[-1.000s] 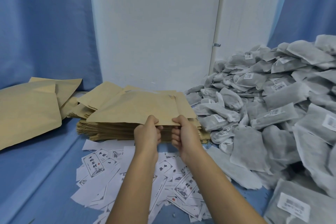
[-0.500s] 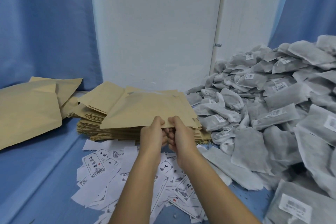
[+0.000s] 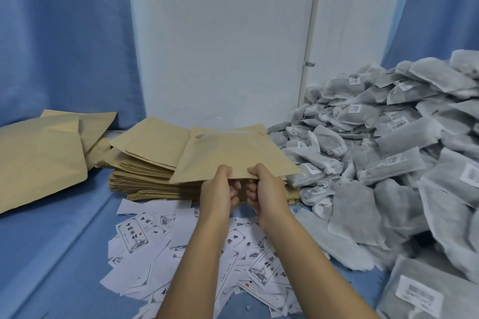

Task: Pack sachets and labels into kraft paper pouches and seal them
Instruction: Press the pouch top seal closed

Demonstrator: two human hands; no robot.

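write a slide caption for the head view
Left hand and right hand pinch the near edge of a kraft pouch above the pouch stack, labels in front, sachets at right.

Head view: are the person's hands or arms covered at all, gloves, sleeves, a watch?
No. The left hand and right hand are ungloved. Both forearms are uncovered to the frame's lower edge: no sleeve, watch, bracelet or marking shows.

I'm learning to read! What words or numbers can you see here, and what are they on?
"中國藥材" (as best it reads): big brush characters on the white paper labels; the small print under them is too tiny to read.
White stickers on the grey sachets: barcodes and small text, too blurred to read.
Kraft pouch being held: no writing shows.
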